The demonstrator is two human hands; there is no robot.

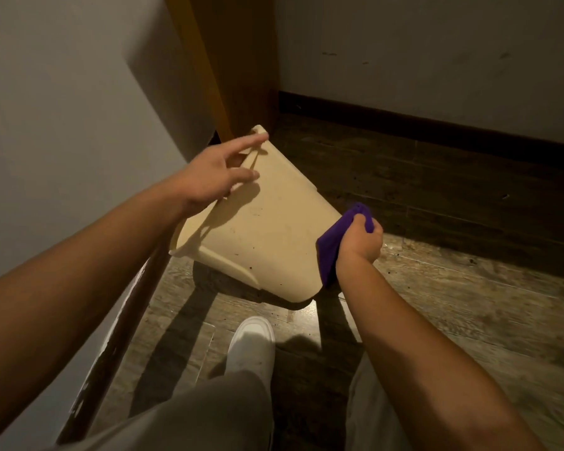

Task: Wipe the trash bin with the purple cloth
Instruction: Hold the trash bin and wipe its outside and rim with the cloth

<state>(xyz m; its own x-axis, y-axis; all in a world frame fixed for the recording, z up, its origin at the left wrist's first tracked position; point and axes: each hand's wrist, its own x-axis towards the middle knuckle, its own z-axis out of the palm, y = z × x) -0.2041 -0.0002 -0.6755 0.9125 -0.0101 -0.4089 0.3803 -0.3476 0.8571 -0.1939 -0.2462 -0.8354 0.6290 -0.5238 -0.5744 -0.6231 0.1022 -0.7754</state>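
Note:
A cream plastic trash bin [267,229] lies tipped over on the wooden floor, its open rim toward the left wall and its base toward the right. Dark specks dot its side. My left hand [215,177] rests on the bin's rim, fingers spread, the thumb side hooked over the edge. My right hand [360,242] is closed around a bunched purple cloth [329,249], which presses against the bin's base end. Part of the cloth pokes out above my fist.
A white wall [62,125] stands close on the left with a dark baseboard. A wooden post [228,60] fills the corner behind the bin. Another wall with a dark baseboard [437,125] runs across the back. My white shoe [251,343] stands just below the bin.

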